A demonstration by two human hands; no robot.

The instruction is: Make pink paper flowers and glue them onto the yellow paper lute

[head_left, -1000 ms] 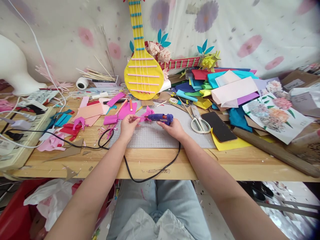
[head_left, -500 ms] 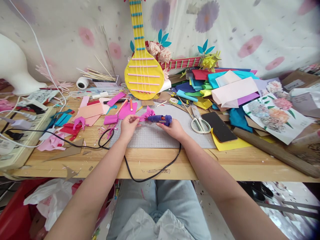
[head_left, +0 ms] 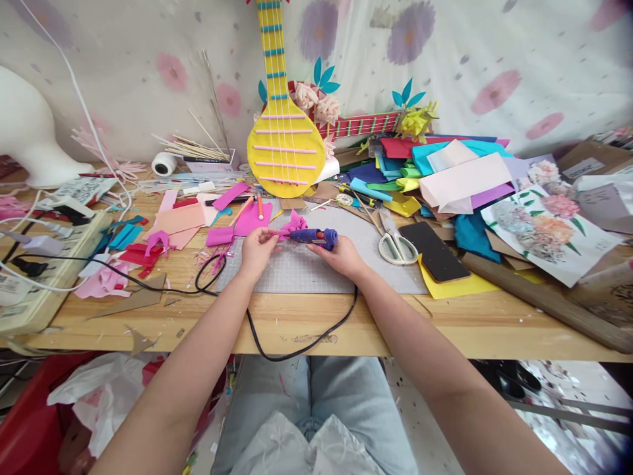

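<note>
Glue gun: the blue glue gun is above the grey cutting mat, between the two hands; its nozzle points to the left hand, and its long axis lies almost level, from side to side.
Right hand: the right hand is closed around the glue gun, with the thumb along its near side.
Left hand: the left hand has its fingertips pinched together on a thin end of the pink paper.
Pink paper: it is crumpled, and it sits just behind the nozzle; whether the nozzle touches it, I cannot tell.
Hidden: the handle of the glue gun is covered by the right hand; the neck of the yellow paper instrument is cut off at the top.
Cable: the black cable hangs in a loop over the front edge of the table.
Surface: a wooden table, with scissors and a phone to the right.
Room: a flowered white curtain hangs behind.
</note>
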